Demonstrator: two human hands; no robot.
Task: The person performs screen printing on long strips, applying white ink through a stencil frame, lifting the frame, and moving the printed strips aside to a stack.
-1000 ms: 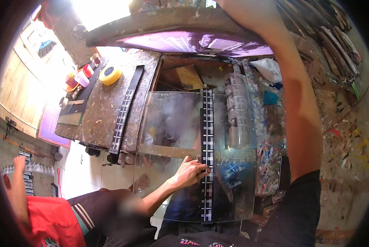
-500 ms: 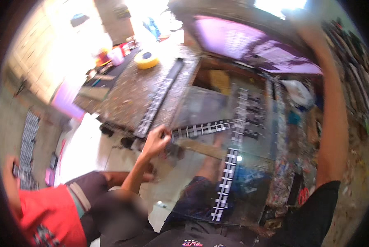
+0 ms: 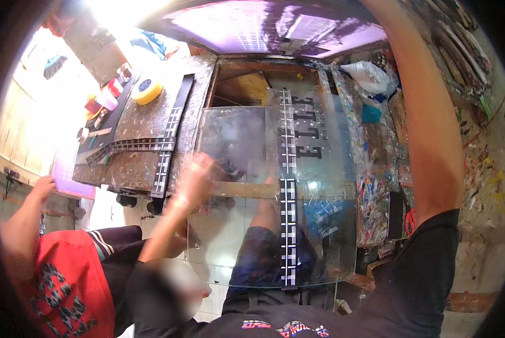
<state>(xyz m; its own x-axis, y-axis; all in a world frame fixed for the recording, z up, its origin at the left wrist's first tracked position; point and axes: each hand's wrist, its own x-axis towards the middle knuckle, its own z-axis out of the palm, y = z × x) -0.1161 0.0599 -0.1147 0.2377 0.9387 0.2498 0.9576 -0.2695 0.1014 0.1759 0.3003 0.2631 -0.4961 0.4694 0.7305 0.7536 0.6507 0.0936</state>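
My left hand (image 3: 198, 173), smeared by motion, is over the left edge of a clear glass sheet (image 3: 235, 236); its fingers cannot be made out. A long black strip with white line marks (image 3: 288, 236) runs down the glass. To the left, a similar strip (image 3: 134, 145) lies bent across another black strip (image 3: 165, 163) on the worn table. My right arm (image 3: 427, 118) reaches up to the raised frame with purple mesh (image 3: 230, 28); the right hand itself is past the top edge of the picture. Dark block-shaped marks (image 3: 307, 127) show beside the strip on the glass.
A yellow tape roll (image 3: 147, 90) sits on the left table (image 3: 142, 118). A co-worker in a red shirt (image 3: 75, 276) is at my left. On the right, a paint-stained ledge (image 3: 370, 191) bears a white plastic bag (image 3: 368, 76), with red scissors (image 3: 410, 221) near its end.
The strip my left hand held at the glass now lies on the left table, and that hand is away from it. My right hand has gone out of view at the top.
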